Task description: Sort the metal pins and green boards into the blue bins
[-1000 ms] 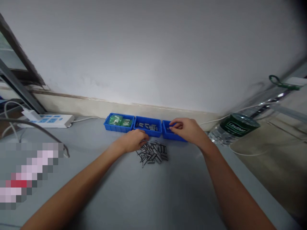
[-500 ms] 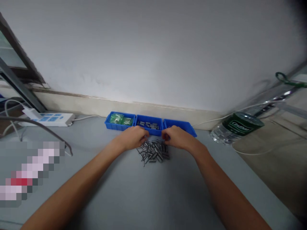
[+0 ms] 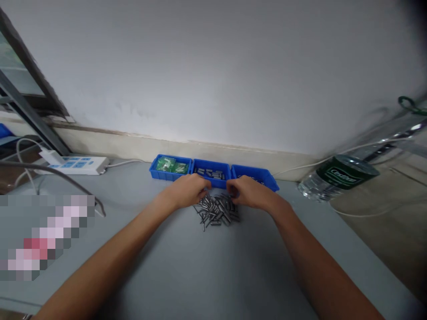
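A pile of small grey metal pins [image 3: 216, 211] lies on the grey table. My left hand [image 3: 190, 190] is at the pile's far left edge, its fingers curled together; what they hold, if anything, is hidden. At the far right edge of the pile, my right hand [image 3: 248, 191] has its thumb and fingers closed in a pinch, and I cannot make out what is in it. Just behind the hands, a blue middle bin [image 3: 197, 165] holds short metal pins. The blue left bin [image 3: 156, 174] has green packets in it, and the blue right bin [image 3: 263, 173] contains some small metal pieces.
A white power strip [image 3: 95, 166] with a plug and cables sits at the back left. A large water bottle [image 3: 338, 178] lies tilted at the right edge, near a white cable. A wall [image 3: 213, 80] rises behind the bins. Something pixelated lies on the left.
The whole view has shifted slightly, moving things a little to the right in the picture. Both hands stay by the pile with their fingers closed.
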A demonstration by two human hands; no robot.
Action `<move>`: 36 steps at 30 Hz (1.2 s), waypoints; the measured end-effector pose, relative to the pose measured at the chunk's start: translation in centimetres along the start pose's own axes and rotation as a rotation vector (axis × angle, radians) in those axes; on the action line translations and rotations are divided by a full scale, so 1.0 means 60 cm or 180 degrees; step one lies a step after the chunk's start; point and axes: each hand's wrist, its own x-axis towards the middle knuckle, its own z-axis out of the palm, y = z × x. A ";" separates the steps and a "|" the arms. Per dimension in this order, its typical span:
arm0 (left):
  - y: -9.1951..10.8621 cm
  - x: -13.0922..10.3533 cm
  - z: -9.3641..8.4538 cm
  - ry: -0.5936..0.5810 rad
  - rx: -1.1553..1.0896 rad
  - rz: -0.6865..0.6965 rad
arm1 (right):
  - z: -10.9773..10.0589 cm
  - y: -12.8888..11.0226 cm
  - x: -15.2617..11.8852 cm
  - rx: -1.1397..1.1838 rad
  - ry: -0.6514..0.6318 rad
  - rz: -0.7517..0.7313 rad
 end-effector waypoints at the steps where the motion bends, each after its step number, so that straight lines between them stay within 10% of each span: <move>1: 0.000 0.000 0.000 0.0019 -0.0038 0.0014 | -0.003 -0.001 -0.001 0.0083 0.0024 0.0018; 10: 0.001 0.002 -0.013 0.0128 -0.0909 -0.0036 | -0.042 -0.020 -0.026 0.2034 0.0068 -0.0214; 20: 0.010 0.006 -0.018 0.0149 -0.3428 -0.0496 | -0.036 -0.010 -0.022 0.3110 0.0253 -0.0206; 30: 0.003 0.019 0.000 0.0583 -0.3321 -0.0704 | -0.022 -0.019 -0.009 0.2948 0.0452 -0.0251; 36: -0.032 0.026 0.025 0.1567 -0.2560 -0.1307 | -0.012 -0.018 -0.004 0.1133 0.0413 -0.0085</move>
